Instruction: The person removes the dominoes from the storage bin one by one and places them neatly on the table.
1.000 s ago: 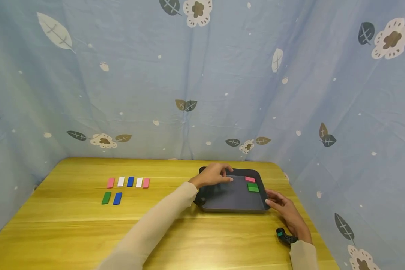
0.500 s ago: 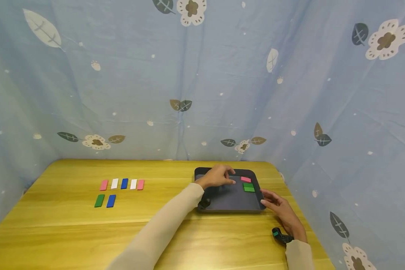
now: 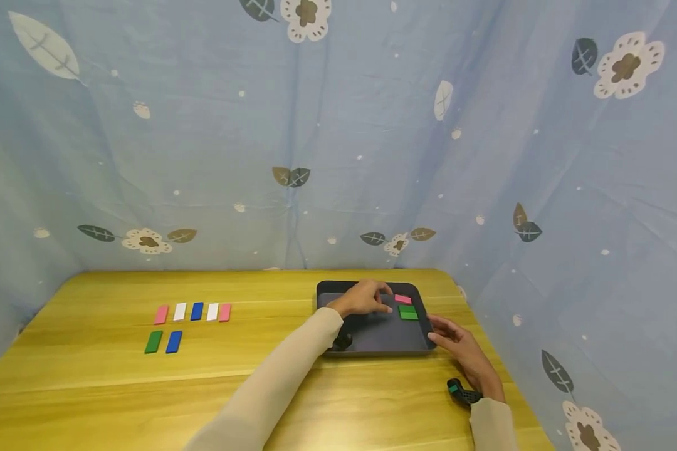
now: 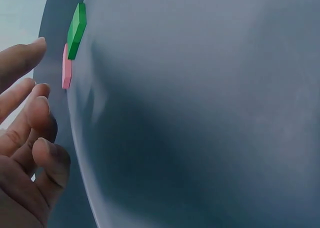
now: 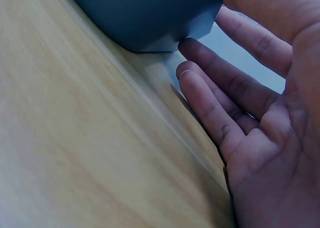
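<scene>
A dark grey rectangular tray (image 3: 383, 352) lies on the table. My left hand (image 3: 363, 297) hovers over its inside, fingers loosely bent and holding nothing. Near the tray's right wall, just beyond those fingertips, are a pink block (image 3: 403, 299) and green blocks (image 3: 408, 312), thin and rectangular. The left wrist view shows a green block (image 4: 77, 32) and a pink block (image 4: 66, 68) ahead of the fingers, apart from them. At the tray's right side, my right hand (image 3: 459, 347) touches the outer wall with fairly straight fingers; the thumb lies by the rim.
On the table's left, a row of pink, white and blue blocks (image 3: 197, 311) lies behind a green block (image 3: 153, 342) and a blue block (image 3: 173, 342). A patterned blue curtain (image 3: 338, 156) hangs behind the wooden table (image 3: 90, 407). Black camera straps are on the wrists.
The head view has turned slightly right, shifting the scene leftward. My left hand has moved a little rightward over the tray, nearer the blocks. The right hand stays at the tray's side.
</scene>
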A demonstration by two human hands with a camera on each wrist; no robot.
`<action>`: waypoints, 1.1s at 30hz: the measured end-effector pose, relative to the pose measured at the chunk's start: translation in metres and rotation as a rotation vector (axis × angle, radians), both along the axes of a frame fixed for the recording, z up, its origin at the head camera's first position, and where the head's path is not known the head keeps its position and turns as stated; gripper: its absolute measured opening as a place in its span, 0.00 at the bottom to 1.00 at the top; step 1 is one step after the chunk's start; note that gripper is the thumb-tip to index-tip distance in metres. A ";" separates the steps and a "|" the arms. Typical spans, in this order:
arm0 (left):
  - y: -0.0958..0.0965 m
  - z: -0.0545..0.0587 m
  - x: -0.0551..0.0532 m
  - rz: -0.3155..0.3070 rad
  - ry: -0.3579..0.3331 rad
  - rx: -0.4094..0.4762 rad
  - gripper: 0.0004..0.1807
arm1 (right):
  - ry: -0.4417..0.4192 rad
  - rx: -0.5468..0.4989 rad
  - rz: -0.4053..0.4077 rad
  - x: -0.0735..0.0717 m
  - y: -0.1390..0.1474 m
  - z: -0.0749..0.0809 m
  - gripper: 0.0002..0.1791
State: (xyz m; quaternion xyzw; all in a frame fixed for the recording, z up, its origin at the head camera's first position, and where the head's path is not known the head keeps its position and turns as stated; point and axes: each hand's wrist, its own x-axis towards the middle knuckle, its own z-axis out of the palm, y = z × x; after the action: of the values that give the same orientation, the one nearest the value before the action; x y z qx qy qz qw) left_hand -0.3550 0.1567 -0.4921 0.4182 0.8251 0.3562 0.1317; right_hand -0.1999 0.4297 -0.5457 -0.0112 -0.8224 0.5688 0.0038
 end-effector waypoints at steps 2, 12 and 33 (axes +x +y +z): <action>0.004 -0.002 0.001 -0.011 -0.004 -0.012 0.25 | 0.001 0.002 -0.005 0.000 0.000 -0.001 0.31; 0.021 -0.008 0.003 -0.085 0.008 -0.137 0.27 | 0.000 -0.013 -0.008 -0.001 -0.001 -0.002 0.30; 0.040 -0.007 0.010 -0.130 0.025 -0.182 0.14 | -0.009 -0.047 -0.014 -0.001 -0.001 0.000 0.31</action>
State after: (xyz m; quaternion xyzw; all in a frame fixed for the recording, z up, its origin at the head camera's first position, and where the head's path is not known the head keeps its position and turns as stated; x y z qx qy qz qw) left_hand -0.3454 0.1968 -0.4992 0.4614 0.8269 0.2651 0.1818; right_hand -0.2004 0.4292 -0.5462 -0.0197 -0.8086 0.5880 0.0038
